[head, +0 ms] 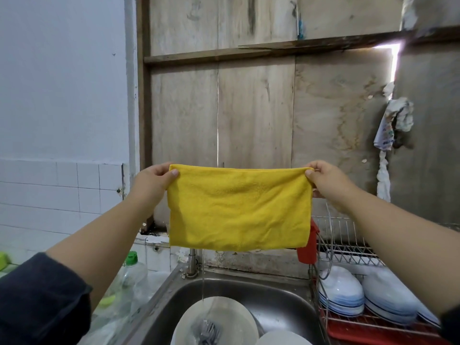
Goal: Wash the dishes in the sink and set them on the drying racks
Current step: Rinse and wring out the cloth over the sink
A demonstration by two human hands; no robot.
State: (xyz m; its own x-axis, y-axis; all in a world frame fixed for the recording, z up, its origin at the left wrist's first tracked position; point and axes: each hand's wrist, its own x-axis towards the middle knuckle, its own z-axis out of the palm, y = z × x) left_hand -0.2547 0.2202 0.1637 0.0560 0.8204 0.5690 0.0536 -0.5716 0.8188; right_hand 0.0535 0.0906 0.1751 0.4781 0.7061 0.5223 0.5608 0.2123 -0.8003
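A yellow cloth (239, 207) hangs spread out flat above the sink. My left hand (151, 181) pinches its top left corner and my right hand (328, 180) pinches its top right corner. Below it the steel sink (174, 295) holds a white plate (224, 317) with cutlery (206, 332) lying on it, and a second white dish (281, 338) at the bottom edge. A thin stream of water (203, 275) falls onto the plate. To the right, a wire drying rack (348, 250) on a red tray carries upturned white bowls (341, 290) with blue rims.
A clear bottle with a green cap (132, 267) stands left of the sink. The tap's base (191, 262) rises behind the basin. A red item (308, 247) hangs at the rack's left end. Rags (393, 125) hang on the wooden wall at right.
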